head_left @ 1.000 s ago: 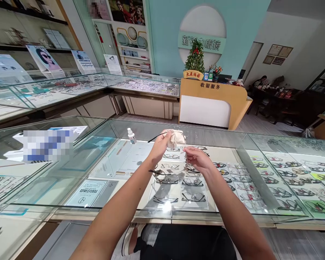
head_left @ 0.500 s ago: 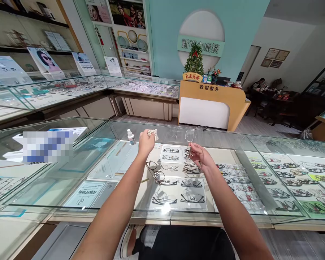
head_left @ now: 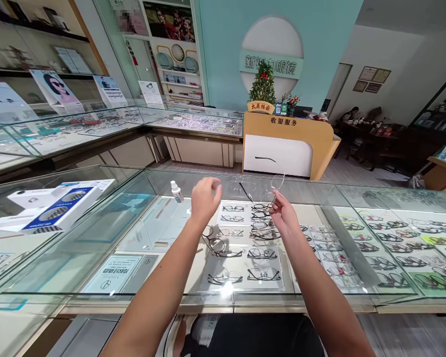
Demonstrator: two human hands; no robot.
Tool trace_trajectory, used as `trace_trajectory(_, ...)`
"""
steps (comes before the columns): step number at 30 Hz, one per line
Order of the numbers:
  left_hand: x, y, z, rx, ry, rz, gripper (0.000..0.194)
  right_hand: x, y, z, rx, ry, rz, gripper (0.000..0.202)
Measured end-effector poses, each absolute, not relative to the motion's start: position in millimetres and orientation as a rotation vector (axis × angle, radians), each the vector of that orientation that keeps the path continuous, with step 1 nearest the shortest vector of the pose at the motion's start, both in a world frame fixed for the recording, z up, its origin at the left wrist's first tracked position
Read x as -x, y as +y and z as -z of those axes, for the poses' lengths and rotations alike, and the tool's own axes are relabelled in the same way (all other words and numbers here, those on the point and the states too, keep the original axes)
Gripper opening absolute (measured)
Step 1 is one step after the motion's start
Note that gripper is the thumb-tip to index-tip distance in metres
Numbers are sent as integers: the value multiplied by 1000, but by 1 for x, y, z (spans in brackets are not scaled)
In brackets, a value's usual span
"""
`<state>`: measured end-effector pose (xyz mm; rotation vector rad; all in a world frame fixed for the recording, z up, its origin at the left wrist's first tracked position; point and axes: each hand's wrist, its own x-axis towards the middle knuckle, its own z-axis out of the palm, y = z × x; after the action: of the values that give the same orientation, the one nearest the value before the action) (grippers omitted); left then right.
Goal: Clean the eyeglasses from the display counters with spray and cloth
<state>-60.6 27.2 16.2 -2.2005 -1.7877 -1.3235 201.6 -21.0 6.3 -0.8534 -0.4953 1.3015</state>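
Observation:
Raised over the glass counter (head_left: 163,292), my right hand (head_left: 283,214) pinches a pair of eyeglasses (head_left: 278,181) with thin, pale rims. Their dark-tipped temples spread apart, one up and one to the left. My left hand (head_left: 207,199) hovers to the left of the eyeglasses, fingers curved with a gap near the tips, and no cloth shows in it. A white spray bottle (head_left: 177,192) stands on the counter just left of that hand. Near the left forearm is a round-rimmed pair of glasses (head_left: 217,245).
Rows of eyeglasses (head_left: 262,273) lie beneath the counter glass. White and blue boxes (head_left: 61,210) sit on the left. Across the aisle stand another display case (head_left: 196,121) and a wooden cashier desk (head_left: 325,144) with a potted plant (head_left: 263,87). A person (head_left: 351,115) is far right.
The white cloth that was in my left hand no longer shows there. My right hand has turned the eyeglasses and moved slightly right, so both temples are now visible. The view shifted slightly.

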Motion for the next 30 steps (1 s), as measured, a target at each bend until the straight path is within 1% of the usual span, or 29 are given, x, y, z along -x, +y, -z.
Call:
trace_trajectory(2, 42, 9, -20, 2469, -1476, 1430, 23, -208, -18, -4, 892, -446, -1237, 45)
trace_trajectory(4, 22, -10, -18, 2657, -1256, 1447, 26, -212, -17, -1, 934, -435, -1184, 42)
trace_trajectory(8, -7, -35, -8, 2817, -1038, 1332, 34, -209, -16, 3, 967, -466, -1162, 43)
trace_trajectory(11, -15, -37, -2, 2801, -1046, 1270, 36, -203, -16, 7, 957, -498, -1182, 47)
trace_trajectory(14, -17, -34, 3, 2743, -1080, 1286, 34, -199, -17, 10, 967, -554, -1196, 50)
trace_trajectory(18, -17, -33, 7, 2684, -1074, 1359, 29, -194, -18, 11, 970, -586, -1219, 50)
trace_trajectory(25, -8, -26, 4, 2437, -1178, 1550, 32, -183, -26, -2, 949, -519, -1242, 49)
trace_trajectory(30, -2, -19, 1, 2285, -1208, 1582, 35, -180, -27, -3, 956, -560, -1245, 46)
